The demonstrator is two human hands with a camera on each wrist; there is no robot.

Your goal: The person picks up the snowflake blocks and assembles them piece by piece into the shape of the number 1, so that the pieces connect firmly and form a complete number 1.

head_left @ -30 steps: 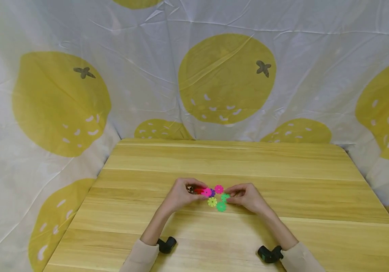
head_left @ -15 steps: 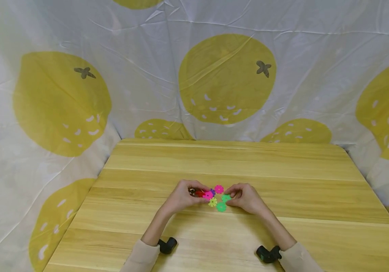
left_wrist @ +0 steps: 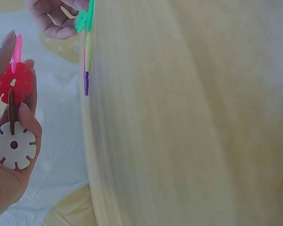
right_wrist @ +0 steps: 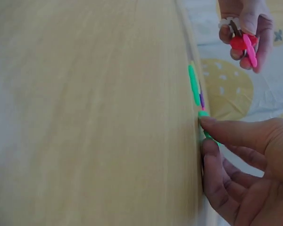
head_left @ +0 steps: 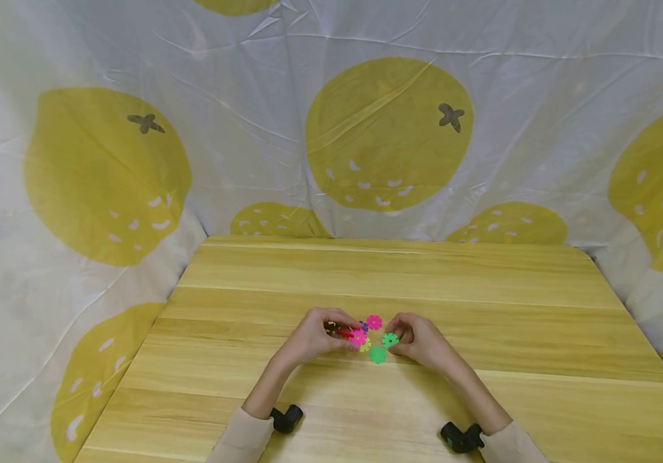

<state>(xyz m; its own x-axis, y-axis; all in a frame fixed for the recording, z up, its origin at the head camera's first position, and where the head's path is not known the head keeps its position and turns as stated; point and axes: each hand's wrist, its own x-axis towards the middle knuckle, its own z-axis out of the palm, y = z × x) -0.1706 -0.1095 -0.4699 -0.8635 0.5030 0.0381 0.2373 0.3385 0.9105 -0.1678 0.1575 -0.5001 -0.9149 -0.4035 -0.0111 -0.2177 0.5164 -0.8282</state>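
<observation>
Though creased, cloth (head_left: 238, 141) beyond hands (head_left: 312, 335) (head_left: 422, 341), wooden table (head_left: 400, 270).

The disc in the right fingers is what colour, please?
The disc is green, clearest in the head view.

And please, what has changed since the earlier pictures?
The right hand pinches a green disc, drawn slightly right. The pink disc in the left hand shifted slightly right and down in the head view, now partly hiding the yellow disc. The second green disc and second pink disc stayed.
</observation>
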